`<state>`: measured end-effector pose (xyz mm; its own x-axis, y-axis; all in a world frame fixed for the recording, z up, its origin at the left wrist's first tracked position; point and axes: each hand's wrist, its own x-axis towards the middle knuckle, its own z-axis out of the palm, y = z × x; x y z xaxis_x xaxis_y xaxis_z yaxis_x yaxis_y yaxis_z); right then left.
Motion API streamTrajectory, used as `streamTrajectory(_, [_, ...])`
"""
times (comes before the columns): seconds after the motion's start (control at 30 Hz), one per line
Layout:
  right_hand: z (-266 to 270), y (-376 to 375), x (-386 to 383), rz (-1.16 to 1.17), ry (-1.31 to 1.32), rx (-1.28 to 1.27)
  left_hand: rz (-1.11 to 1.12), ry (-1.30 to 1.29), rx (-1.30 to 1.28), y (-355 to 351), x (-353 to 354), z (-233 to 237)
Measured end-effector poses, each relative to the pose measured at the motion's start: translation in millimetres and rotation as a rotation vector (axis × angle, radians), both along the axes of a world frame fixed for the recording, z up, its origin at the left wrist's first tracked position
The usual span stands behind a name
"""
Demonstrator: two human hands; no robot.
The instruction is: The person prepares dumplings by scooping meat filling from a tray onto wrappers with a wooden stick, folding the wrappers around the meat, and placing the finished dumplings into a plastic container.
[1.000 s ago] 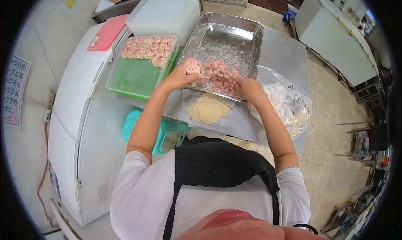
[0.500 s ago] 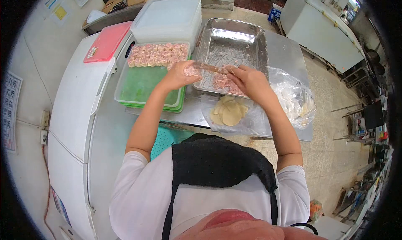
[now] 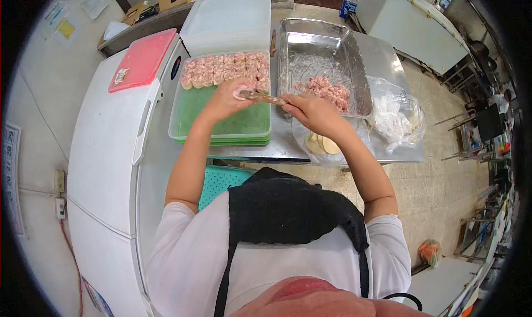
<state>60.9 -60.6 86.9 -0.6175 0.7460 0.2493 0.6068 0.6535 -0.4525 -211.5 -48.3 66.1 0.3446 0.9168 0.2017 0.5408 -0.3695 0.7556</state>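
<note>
My left hand (image 3: 223, 102) is cupped around a dumpling wrapper with pale pink filling (image 3: 240, 90), over the green-lined plastic tray (image 3: 191, 116). Its fingers are curled, partly hidden. Between finger and thumb my right hand (image 3: 315, 112) grips a flat spatula (image 3: 267, 98), whose tip touches the filling. Rows of open-topped meat dumplings (image 3: 224, 68) fill the tray's far part. To the right, a metal pan (image 3: 357, 62) holds a heap of minced meat (image 3: 331, 94). Round dough wrappers (image 3: 321, 144) lie on plastic below my right wrist, partly covered by it.
A clear plastic bag (image 3: 396, 120) with pale contents lies at the metal table's right. Stacked translucent containers (image 3: 227, 21) stand behind the tray. A white freezer (image 3: 105, 123) with a red lid (image 3: 145, 59) on top is at the left. A turquoise perforated basket (image 3: 221, 181) sits below the table.
The view has turned a little, moving the tray and pan rightward in the picture. Both hands have shifted left relative to them; the spatula has left the pan and is now over the tray's right side.
</note>
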Motion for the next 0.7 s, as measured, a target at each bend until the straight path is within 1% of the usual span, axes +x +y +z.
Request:
streamTrajectory(0.07, [-8.1, 6.5, 7.5, -0.004, 0.000, -0.022, 0.109, 0.059, -0.115, -2.3, -19.7, -9.2])
streamTrajectory(0.1, [-14.4, 10.3, 17.7, -0.029, 0.009, 0.006, 0.104, 0.062, -0.123, -2.8, -30.2, -16.5])
streamTrajectory(0.13, [-20.7, 11.5, 28.1, -0.053, 0.017, 0.034, 0.165, 0.041, -0.084, -3.1, -40.4, -25.8])
streamTrajectory(0.17, [-26.1, 11.4, 38.4, -0.055, 0.016, 0.028, 0.229, 0.017, -0.043, -2.6, -47.9, -36.2])
streamTrajectory(0.2, [-30.8, 11.3, 49.2, -0.088, 0.082, -0.012, 0.228, 0.015, -0.049, -0.1, -53.2, -50.9])
streamTrajectory(0.23, [-32.8, 10.4, 57.6, -0.120, 0.148, -0.051, 0.305, 0.089, 0.122, 2.5, -55.1, -63.5])
streamTrajectory(0.27, [-32.1, 8.7, 65.0, -0.118, 0.144, -0.054, 0.382, 0.164, 0.295, 5.3, -57.2, -75.2])
streamTrajectory(0.3, [-28.3, 5.2, 71.4, -0.168, 0.163, -0.132, 0.385, 0.162, 0.292, 4.2, -50.8, -72.1])
streamTrajectory(0.33, [-26.6, 2.9, 76.9, -0.216, 0.183, -0.209, 0.417, 0.161, 0.230, 2.2, -39.5, -63.7])
streamTrajectory(0.37, [-27.4, 2.8, 82.2, -0.210, 0.182, -0.210, 0.450, 0.160, 0.169, 1.2, -30.0, -59.2])
streamTrajectory(0.4, [-28.4, 3.0, 87.6, -0.241, 0.182, -0.220, 0.456, 0.161, 0.168, 4.1, -24.0, -60.0])
streamTrajectory(0.47, [-31.0, 4.1, 96.8, -0.267, 0.186, -0.232, 0.566, 0.186, -0.031, 16.2, -13.8, -61.6])
streamTrajectory(0.57, [-38.8, 10.9, 112.5, -0.305, 0.181, -0.285, 0.590, 0.218, 0.012, 27.1, 0.8, -61.6])
streamTrajectory(0.6, [-45.5, 16.0, 119.1, -0.292, 0.117, -0.274, 0.590, 0.226, 0.010, 33.5, 4.4, -64.7])
streamTrajectory(0.63, [-49.6, 20.5, 126.3, -0.282, 0.051, -0.264, 0.578, 0.256, 0.071, 40.8, 6.4, -69.6])
streamTrajectory(0.67, [-51.1, 26.2, 133.0, -0.286, 0.056, -0.272, 0.561, 0.284, 0.132, 46.7, 8.6, -75.0])
streamTrajectory(0.7, [-50.1, 34.0, 138.5, -0.263, -0.074, -0.183, 0.552, 0.290, 0.126, 50.7, 11.4, -78.4])
